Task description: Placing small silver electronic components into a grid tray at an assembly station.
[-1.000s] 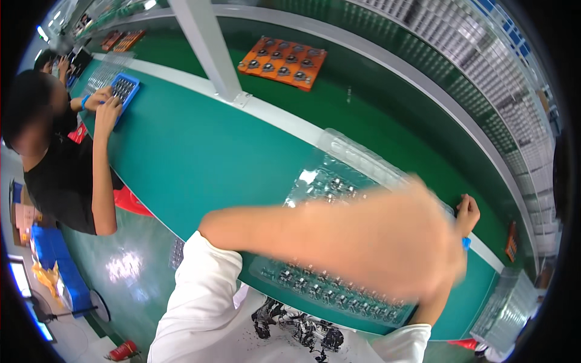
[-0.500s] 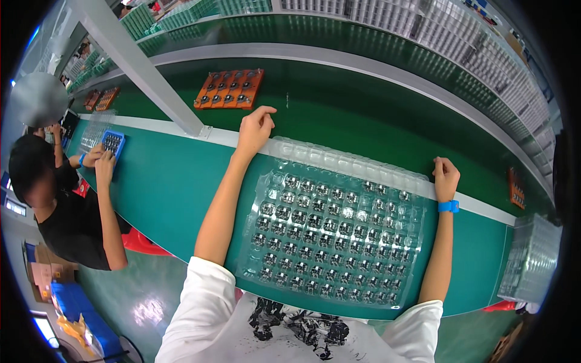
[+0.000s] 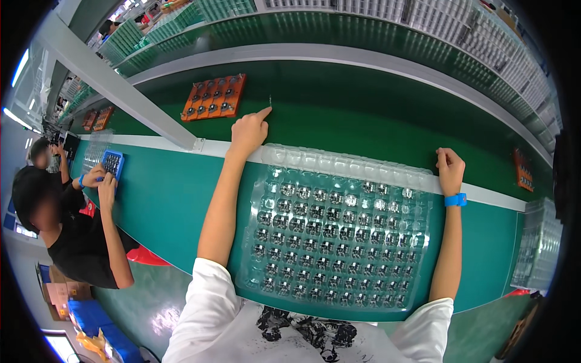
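Note:
My left hand [image 3: 249, 132] reaches over the far edge of the bench onto the dark green surface. Its index finger is stretched out beside a thin pale mark [image 3: 270, 101]; the other fingers are bent, and I see nothing held. My right hand [image 3: 450, 170], with a blue band at the wrist, hovers near the same edge, fingers curled in and nothing visible in them. Between my forearms lies a clear plastic blister tray [image 3: 247, 254], most of its pockets filled with small black-and-silver parts. Along its far side, a ridged clear plastic edge [image 3: 345, 163] overlaps the bench rim.
An orange fixture [image 3: 213, 97] with metal parts lies beyond my left hand, another [image 3: 523, 170] far right. Stacked clear trays [image 3: 535, 248] stand at the right end. A grey post [image 3: 121, 91] rises at left. Beyond it, a co-worker [image 3: 85, 236] handles a blue tray [image 3: 114, 162].
My left index finger has straightened toward the pale mark. My right hand has shifted slightly, its fingers still curled. The whole view has tilted a little; the blister tray stays in place.

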The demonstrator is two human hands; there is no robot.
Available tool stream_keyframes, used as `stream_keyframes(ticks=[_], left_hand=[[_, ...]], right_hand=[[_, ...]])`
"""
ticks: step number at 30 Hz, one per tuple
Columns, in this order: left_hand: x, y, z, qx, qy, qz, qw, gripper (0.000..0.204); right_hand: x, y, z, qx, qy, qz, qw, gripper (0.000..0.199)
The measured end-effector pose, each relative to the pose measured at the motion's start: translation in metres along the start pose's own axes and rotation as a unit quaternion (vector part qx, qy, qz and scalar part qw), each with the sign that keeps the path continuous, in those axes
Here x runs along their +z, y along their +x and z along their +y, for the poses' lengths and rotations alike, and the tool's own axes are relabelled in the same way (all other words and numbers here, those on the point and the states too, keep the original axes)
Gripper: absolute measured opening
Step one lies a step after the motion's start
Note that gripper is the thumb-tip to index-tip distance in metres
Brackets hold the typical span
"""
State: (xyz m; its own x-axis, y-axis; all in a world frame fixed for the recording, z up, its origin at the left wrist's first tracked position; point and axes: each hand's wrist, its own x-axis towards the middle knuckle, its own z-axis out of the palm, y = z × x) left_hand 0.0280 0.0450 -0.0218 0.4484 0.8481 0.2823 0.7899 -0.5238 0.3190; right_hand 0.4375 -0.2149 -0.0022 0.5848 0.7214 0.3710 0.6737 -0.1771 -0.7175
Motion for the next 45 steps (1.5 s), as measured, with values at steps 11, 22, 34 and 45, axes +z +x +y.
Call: stream_keyframes(ticks=[11,22,34,45], left_hand=[[-0.001,0.002,-0.009,-0.006,0.013,0.007,1.0,0.042],[0.0,0.002,-0.022,-0.016,0.048,-0.003,0.999,0.048],[0.001,0.005,-0.034,-0.056,-0.186,0.131,0.972,0.035],[0.003,-0.001,-0.04,-0.019,-0.312,0.163,0.936,0.008]], right_hand=[[0.0,0.001,0.001,0.0,-0.002,-0.009,1.0,0.021],[0.001,0.002,0.002,-0.016,-0.016,-0.013,1.0,0.022],[0.002,0.0,0.01,-0.057,0.007,0.024,0.998,0.013],[-0.002,-0.005,-0.003,-0.042,-0.012,0.049,0.998,0.016]])
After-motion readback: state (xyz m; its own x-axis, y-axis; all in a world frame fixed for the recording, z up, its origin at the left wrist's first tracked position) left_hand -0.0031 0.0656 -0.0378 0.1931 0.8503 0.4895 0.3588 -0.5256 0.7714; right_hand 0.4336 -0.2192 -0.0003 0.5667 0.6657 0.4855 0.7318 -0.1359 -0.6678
